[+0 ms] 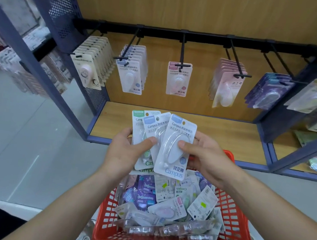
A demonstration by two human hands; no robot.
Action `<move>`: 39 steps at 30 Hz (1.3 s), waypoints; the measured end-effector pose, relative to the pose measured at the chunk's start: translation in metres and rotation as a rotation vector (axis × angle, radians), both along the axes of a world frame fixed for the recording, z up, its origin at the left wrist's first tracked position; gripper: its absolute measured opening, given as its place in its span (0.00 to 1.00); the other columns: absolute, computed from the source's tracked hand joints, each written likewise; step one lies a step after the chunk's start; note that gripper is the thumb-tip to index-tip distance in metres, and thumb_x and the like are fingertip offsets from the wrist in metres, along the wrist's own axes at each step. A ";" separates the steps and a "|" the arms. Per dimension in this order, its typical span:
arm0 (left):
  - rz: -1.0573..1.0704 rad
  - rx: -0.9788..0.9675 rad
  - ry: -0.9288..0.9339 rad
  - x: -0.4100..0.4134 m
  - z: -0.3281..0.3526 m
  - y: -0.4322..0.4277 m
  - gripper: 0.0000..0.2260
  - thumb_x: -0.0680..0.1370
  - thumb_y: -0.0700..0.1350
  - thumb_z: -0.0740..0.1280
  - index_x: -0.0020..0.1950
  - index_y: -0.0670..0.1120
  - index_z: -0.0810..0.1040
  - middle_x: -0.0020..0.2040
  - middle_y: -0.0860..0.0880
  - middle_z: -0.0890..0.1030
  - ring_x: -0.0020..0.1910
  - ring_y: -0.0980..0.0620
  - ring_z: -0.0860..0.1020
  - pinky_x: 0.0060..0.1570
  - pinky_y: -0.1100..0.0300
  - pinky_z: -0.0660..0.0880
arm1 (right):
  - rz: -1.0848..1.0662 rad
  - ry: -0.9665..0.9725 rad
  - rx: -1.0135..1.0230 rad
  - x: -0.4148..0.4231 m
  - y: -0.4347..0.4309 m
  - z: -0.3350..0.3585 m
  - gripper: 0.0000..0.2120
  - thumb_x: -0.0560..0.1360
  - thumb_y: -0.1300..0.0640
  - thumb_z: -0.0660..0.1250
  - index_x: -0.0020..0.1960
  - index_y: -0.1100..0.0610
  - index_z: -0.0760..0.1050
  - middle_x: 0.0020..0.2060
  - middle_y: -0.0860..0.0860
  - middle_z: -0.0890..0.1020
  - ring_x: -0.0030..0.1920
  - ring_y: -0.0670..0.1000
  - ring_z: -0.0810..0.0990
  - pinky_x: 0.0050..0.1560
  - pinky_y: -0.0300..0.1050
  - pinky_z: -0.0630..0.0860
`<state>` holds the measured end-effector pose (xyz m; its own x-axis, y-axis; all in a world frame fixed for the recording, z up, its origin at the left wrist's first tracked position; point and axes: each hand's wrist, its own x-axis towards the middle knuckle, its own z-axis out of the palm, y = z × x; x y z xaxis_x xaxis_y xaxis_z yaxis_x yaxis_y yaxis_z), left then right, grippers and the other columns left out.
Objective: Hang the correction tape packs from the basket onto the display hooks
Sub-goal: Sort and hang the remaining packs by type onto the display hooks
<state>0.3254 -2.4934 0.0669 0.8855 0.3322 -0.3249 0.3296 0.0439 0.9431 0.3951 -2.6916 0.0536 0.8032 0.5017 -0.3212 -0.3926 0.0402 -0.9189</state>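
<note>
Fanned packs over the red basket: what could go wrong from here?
The left hand pinches several fanned white correction tape packs; one could slip into the red plastic basket. The green-topped pack behind differs from the blue-topped front pack; it might wrongly join the blue-topped hanging stack.

Red basket (pixel 229 218) heaped with correction tape packs (pixel 166 210)
</note>
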 end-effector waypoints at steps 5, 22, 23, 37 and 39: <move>0.072 0.076 -0.020 -0.004 0.016 0.038 0.15 0.75 0.45 0.77 0.60 0.50 0.80 0.49 0.55 0.88 0.45 0.51 0.87 0.46 0.48 0.84 | -0.111 -0.027 0.014 0.010 0.013 0.005 0.12 0.80 0.64 0.67 0.62 0.60 0.77 0.55 0.58 0.86 0.52 0.56 0.85 0.48 0.50 0.84; 0.137 0.070 -0.062 -0.001 0.036 0.165 0.16 0.74 0.43 0.77 0.61 0.48 0.82 0.52 0.49 0.88 0.49 0.45 0.87 0.53 0.38 0.82 | -0.259 -0.359 -0.178 0.107 0.186 0.009 0.08 0.81 0.56 0.70 0.56 0.52 0.72 0.49 0.47 0.87 0.44 0.42 0.86 0.36 0.33 0.75; 0.128 0.076 -0.052 0.000 0.033 0.168 0.15 0.74 0.43 0.77 0.61 0.49 0.82 0.51 0.49 0.88 0.47 0.45 0.87 0.51 0.39 0.83 | -0.265 -0.354 -0.170 0.110 0.190 0.007 0.08 0.81 0.56 0.70 0.56 0.52 0.72 0.49 0.46 0.87 0.44 0.42 0.86 0.37 0.33 0.76; 0.119 0.084 -0.038 0.012 0.022 0.172 0.15 0.75 0.43 0.76 0.60 0.51 0.81 0.48 0.52 0.88 0.44 0.49 0.88 0.41 0.51 0.83 | -0.360 -0.322 -0.244 0.136 0.211 -0.013 0.09 0.78 0.51 0.74 0.50 0.53 0.75 0.44 0.46 0.86 0.44 0.46 0.85 0.48 0.47 0.81; 0.125 0.080 -0.040 0.013 0.021 0.172 0.14 0.75 0.43 0.76 0.60 0.50 0.81 0.48 0.52 0.88 0.43 0.49 0.88 0.40 0.52 0.83 | -0.374 -0.312 -0.314 0.148 0.212 -0.017 0.11 0.76 0.47 0.75 0.47 0.52 0.76 0.43 0.47 0.85 0.46 0.50 0.85 0.51 0.52 0.81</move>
<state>0.3388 -2.3215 0.0880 0.8473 0.4638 -0.2589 0.2888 0.0069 0.9574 0.5426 -2.4799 0.0371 0.9881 0.0844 -0.1283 -0.1127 -0.1692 -0.9791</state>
